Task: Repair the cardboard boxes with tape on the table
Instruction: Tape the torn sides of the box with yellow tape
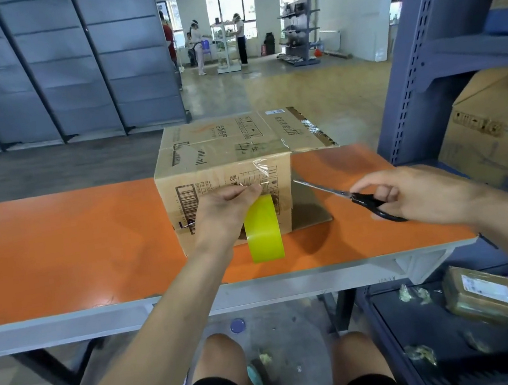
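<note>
A blue-grey metal shelving rack (409, 70) is seen at the right of a wide room, with stored cartons (495, 136) kept on its shelves. An orange table (57, 254) is spread across the foreground. A cardboard box (223, 150) is set on the table's right half, and a strip of clear tape (258, 165) is laid over its near top edge. The left hand (225, 209) is curled against the box's near face, and a roll of yellow-green tape (263, 230) is gripped from above, hanging on edge below the fingers. The right hand (411, 192) is closed round the black handles of a pair of scissors (345, 193). The blades are held nearly together and pointed at the box's near right corner, with the tip just beside it.
</note>
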